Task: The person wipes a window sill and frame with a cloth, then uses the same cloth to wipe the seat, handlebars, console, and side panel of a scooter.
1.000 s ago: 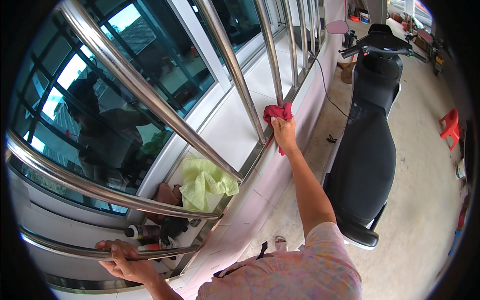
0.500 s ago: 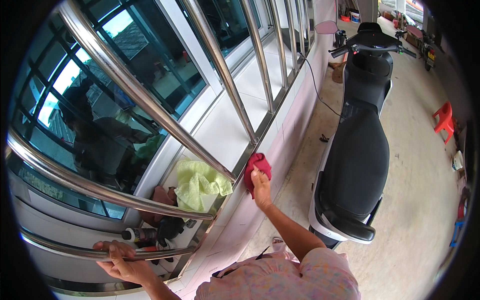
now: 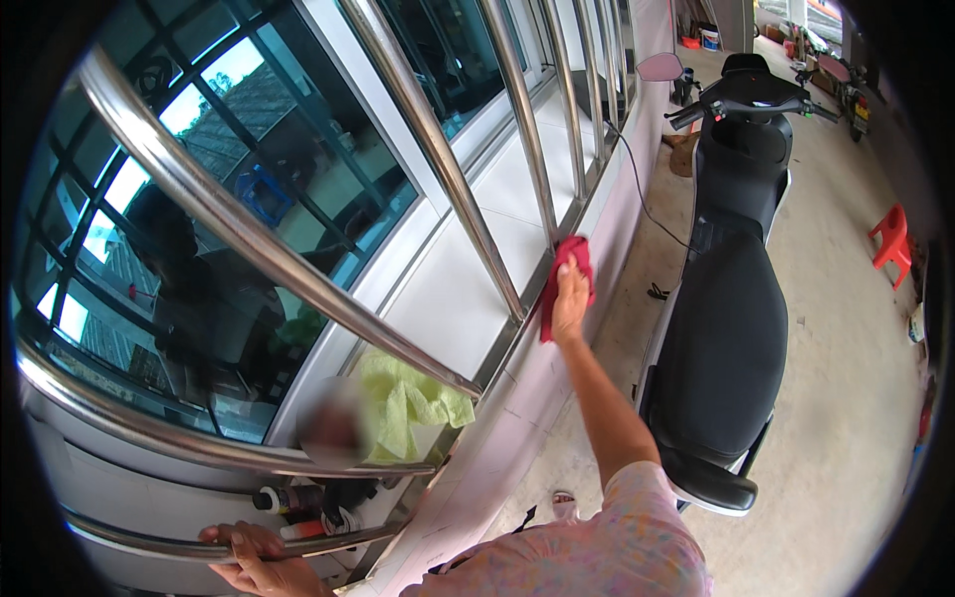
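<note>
- Red cloth (image 3: 577,253) lies over the outer edge of the rail (image 3: 502,350), between the feet of the near bar (image 3: 447,179) and the far bar (image 3: 520,119), its upper end just beside the far bar's foot.
- Half a second ago it was lower along the rail, short of the near bar's foot; now it is past that foot and farther from the person's body. So the work in hand is now on the stretch between these two bars.
- The right hand (image 3: 568,303) has travelled with it, arm stretched out. It grips the cloth from above; some fingers are hidden, so how tightly they curl cannot be told.
- The left hand (image 3: 254,564) stays on the lowest bar (image 3: 343,540), fingers and thumb closed around it, which probably steadies the reach.
- Behind the bars, the green cloth (image 3: 403,403) lies crumpled on the sill, apart from both hands, with a dark bottle (image 3: 288,497) lying near it.
- Farther out, the window (image 3: 328,189) stands beyond the bars; on the other side are the scooter (image 3: 716,348) and the red stool (image 3: 893,244).
</note>
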`<action>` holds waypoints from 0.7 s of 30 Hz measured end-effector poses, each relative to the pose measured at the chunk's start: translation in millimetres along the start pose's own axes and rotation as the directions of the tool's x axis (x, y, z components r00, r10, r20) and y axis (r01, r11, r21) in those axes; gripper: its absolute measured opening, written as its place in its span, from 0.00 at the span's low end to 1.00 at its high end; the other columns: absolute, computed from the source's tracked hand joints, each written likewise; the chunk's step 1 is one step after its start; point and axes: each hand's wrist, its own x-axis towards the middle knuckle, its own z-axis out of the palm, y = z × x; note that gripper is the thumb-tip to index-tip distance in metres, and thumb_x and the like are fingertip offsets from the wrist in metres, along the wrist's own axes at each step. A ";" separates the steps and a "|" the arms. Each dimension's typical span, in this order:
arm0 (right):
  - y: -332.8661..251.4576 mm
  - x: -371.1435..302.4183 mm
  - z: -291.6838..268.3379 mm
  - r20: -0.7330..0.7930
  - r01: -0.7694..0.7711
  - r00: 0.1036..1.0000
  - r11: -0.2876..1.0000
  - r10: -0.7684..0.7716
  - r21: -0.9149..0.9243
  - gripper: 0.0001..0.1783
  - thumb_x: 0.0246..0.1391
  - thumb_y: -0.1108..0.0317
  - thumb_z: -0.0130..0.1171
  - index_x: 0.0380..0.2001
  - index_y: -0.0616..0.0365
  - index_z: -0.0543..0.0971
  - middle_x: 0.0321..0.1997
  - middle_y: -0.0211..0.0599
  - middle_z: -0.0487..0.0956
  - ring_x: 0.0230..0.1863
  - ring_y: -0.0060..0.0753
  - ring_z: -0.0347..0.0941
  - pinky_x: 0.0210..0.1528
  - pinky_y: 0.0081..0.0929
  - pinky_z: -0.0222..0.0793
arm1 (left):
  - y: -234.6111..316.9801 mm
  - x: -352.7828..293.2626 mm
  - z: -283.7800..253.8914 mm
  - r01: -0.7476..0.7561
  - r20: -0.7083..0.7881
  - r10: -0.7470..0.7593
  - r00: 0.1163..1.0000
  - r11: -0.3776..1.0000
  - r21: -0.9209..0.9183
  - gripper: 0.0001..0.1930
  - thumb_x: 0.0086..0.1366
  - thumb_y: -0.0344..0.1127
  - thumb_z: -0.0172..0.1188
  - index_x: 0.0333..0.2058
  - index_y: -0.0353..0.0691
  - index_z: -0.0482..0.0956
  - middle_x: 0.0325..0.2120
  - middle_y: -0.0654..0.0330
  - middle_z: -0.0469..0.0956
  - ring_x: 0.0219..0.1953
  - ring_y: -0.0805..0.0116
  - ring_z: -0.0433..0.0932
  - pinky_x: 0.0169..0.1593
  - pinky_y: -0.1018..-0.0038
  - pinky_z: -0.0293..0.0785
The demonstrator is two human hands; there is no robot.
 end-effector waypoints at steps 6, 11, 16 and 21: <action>13.1 128.9 -0.6 0.092 0.219 0.976 0.861 -0.199 -0.459 0.25 0.57 0.50 0.38 0.34 0.58 0.78 0.27 0.53 0.74 0.31 0.49 0.66 0.44 0.40 0.57 | -2.7 -1.2 -7.1 -0.022 -0.016 0.024 1.000 0.993 0.116 0.08 0.61 0.32 0.49 0.38 0.39 0.69 0.11 0.69 0.56 0.13 0.84 0.49 0.17 0.85 0.46; 40.6 135.8 12.4 -0.035 0.361 0.902 0.795 -0.430 -0.487 0.24 0.55 0.53 0.43 0.23 0.60 0.79 0.25 0.51 0.74 0.31 0.49 0.65 0.44 0.39 0.58 | 18.5 0.2 33.4 0.033 -0.172 -0.022 0.985 0.997 0.065 0.07 0.46 0.24 0.50 0.20 0.40 0.60 0.08 0.66 0.52 0.08 0.78 0.50 0.12 0.81 0.45; 15.6 114.5 2.2 0.103 0.044 0.995 0.923 -0.005 -0.383 0.25 0.55 0.52 0.44 0.21 0.65 0.76 0.28 0.57 0.72 0.35 0.55 0.66 0.42 0.35 0.60 | 1.1 -2.7 -2.3 0.004 0.000 -0.004 1.000 0.999 0.034 0.08 0.61 0.31 0.48 0.39 0.37 0.69 0.12 0.69 0.57 0.14 0.84 0.50 0.17 0.85 0.46; 10.1 70.4 -4.4 0.103 -0.115 0.986 0.985 0.128 -0.130 0.29 0.56 0.49 0.41 0.31 0.72 0.72 0.29 0.52 0.73 0.34 0.45 0.67 0.42 0.32 0.60 | -4.5 -1.2 0.1 -0.002 0.008 0.003 1.000 0.998 -0.066 0.09 0.60 0.28 0.46 0.40 0.35 0.67 0.13 0.68 0.58 0.14 0.83 0.51 0.17 0.85 0.47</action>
